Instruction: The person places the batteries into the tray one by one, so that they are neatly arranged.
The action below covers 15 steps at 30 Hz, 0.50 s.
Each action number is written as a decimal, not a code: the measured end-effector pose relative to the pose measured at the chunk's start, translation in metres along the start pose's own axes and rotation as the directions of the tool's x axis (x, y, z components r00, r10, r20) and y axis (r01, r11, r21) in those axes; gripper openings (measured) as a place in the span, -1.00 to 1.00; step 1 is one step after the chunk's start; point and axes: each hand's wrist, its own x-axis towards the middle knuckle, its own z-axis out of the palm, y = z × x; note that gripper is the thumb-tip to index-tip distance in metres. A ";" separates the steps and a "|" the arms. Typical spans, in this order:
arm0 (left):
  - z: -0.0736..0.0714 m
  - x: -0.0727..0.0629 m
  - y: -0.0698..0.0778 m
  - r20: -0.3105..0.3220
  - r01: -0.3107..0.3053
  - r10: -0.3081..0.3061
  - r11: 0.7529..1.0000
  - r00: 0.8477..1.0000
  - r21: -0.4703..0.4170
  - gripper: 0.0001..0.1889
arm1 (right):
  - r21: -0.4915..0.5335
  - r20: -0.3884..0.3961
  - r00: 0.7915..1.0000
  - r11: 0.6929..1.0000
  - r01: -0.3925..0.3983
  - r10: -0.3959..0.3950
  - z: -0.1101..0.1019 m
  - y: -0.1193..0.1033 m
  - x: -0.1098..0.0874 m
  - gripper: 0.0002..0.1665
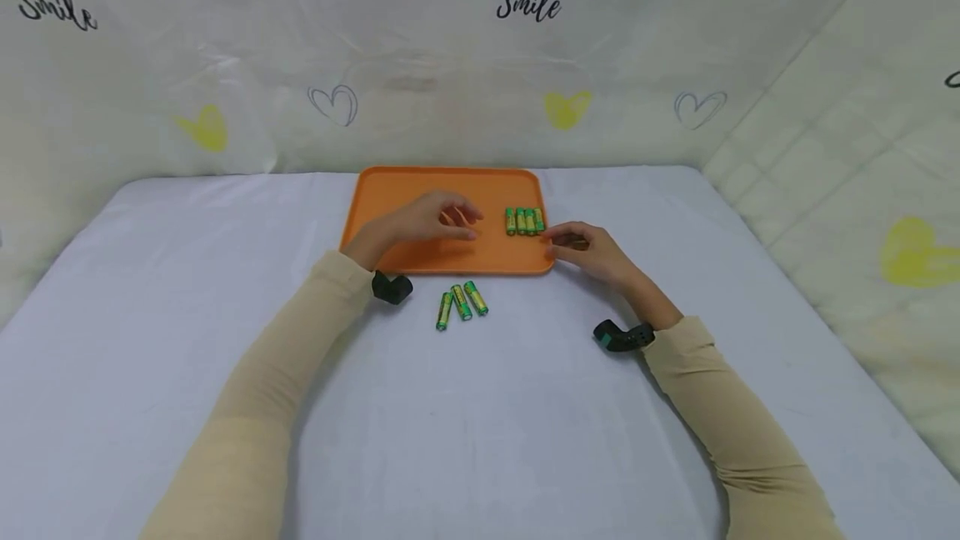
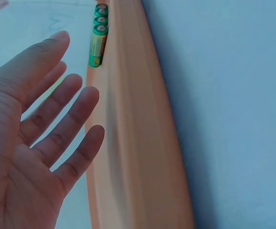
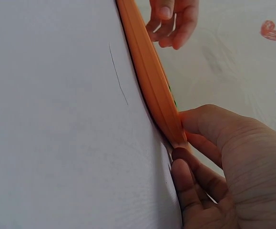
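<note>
An orange tray (image 1: 420,182) lies at the far side of the table, with several green-and-yellow batteries (image 1: 521,222) in a row near its right end. My right hand (image 1: 592,252) pinches the tray's right edge; in the right wrist view the thumb is on the rim and the curled fingers are at its underside. Over the left half of the tray is my left hand (image 1: 431,217), fingers spread and holding nothing. The left wrist view shows that palm (image 2: 28,157) beside the tray wall (image 2: 142,143), with batteries (image 2: 98,40) beyond the fingertips.
Three more batteries (image 1: 461,302) lie loose on the white tablecloth (image 1: 480,423), just in front of the tray. Behind the table hangs a pale printed backdrop (image 1: 450,48) with hearts and lettering. Each wrist wears a black camera (image 1: 622,337).
</note>
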 end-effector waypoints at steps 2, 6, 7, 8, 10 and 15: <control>0.002 -0.001 0.001 0.006 -0.002 0.002 1.000 1.000 -0.008 -0.55 | -0.002 0.002 1.000 1.000 -0.007 0.007 0.000 0.001 0.000 -0.56; 0.005 -0.003 0.005 0.012 -0.020 0.021 1.000 1.000 -0.014 -0.54 | 0.004 -0.005 1.000 1.000 -0.012 0.012 0.000 0.001 0.000 -0.56; 0.005 -0.004 0.006 0.014 -0.025 0.025 1.000 1.000 -0.012 -0.55 | 0.005 -0.007 1.000 1.000 -0.011 0.011 0.001 0.001 0.000 -0.56; 0.006 -0.005 0.007 0.015 -0.031 0.031 0.999 0.999 -0.011 -0.55 | 0.004 -0.007 1.000 1.000 -0.004 0.004 0.001 0.001 0.000 -0.56; 0.006 -0.007 0.008 0.019 -0.044 0.044 0.999 0.999 -0.005 -0.56 | 0.007 -0.008 1.000 1.000 0.001 -0.001 0.001 0.001 0.000 -0.56; 0.009 -0.013 0.011 0.040 -0.089 0.089 0.996 0.995 0.003 -0.57 | 0.004 -0.007 1.000 1.000 -0.002 0.002 0.001 0.000 -0.001 -0.56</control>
